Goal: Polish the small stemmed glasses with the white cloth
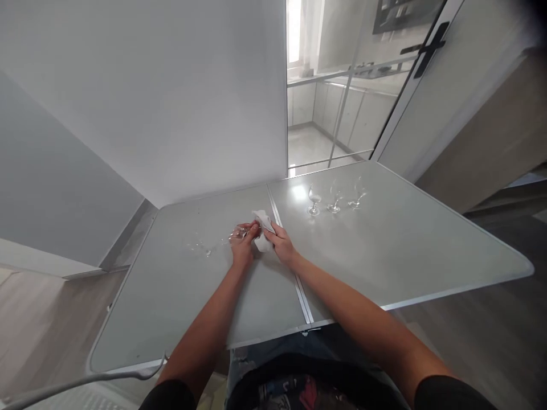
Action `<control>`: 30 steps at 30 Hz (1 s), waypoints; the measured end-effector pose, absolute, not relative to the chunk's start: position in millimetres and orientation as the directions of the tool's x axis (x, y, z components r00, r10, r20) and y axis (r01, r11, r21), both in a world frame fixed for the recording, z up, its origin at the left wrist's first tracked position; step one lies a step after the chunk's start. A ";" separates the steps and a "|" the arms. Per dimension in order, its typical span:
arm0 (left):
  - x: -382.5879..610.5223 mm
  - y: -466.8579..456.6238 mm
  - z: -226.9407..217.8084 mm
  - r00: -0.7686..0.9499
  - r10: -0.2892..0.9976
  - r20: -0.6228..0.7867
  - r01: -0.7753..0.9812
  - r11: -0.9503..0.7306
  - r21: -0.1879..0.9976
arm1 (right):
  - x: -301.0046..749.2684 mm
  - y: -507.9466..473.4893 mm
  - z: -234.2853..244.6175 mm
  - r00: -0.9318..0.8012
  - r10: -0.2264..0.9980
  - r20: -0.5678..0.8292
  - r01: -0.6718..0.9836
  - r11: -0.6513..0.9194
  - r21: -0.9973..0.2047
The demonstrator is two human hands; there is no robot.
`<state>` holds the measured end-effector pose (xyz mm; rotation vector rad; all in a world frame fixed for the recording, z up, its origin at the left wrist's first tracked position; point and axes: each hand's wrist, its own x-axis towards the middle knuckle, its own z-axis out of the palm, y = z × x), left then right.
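Observation:
Near the table's seam, my left hand (244, 242) is closed around a clear stemmed glass (237, 232), tilted with its bowl toward the left. A white cloth or tissue (263, 219) is bunched in my right hand (278, 239), pressed against the glass's right end between both hands. My fingers hide part of the glass there. Left of my hands, another clear glass (207, 251) is on the table, its outline faint against the surface. Farther right stand three stemmed glasses in a row: one nearest (314, 200), a middle one (334, 199) and one at the end (357, 195).
The pale folding table (410, 239) has a metal seam across its middle and a raised rim. A white wall (205, 102) borders its far side. Behind the right half is a glass door (337, 102) with a black handle. A grey cable (128, 374) hangs at the near left corner.

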<state>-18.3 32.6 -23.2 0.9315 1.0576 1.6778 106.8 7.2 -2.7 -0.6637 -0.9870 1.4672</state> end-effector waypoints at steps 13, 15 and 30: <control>-18.2 28.5 -19.4 -0.400 0.911 0.106 -0.212 -0.205 0.956 | 104.5 7.8 -8.2 -0.166 0.985 0.047 -0.465 -0.036 -0.885; -18.3 28.7 -20.8 -0.391 0.914 0.110 -0.229 -0.212 0.950 | 103.0 8.6 -7.9 -0.135 0.987 0.088 -0.452 0.018 -0.892; -26.6 34.8 -19.3 -0.342 0.918 0.198 0.035 -0.198 0.980 | 134.7 10.4 10.5 -0.016 0.949 0.315 0.245 0.309 -0.919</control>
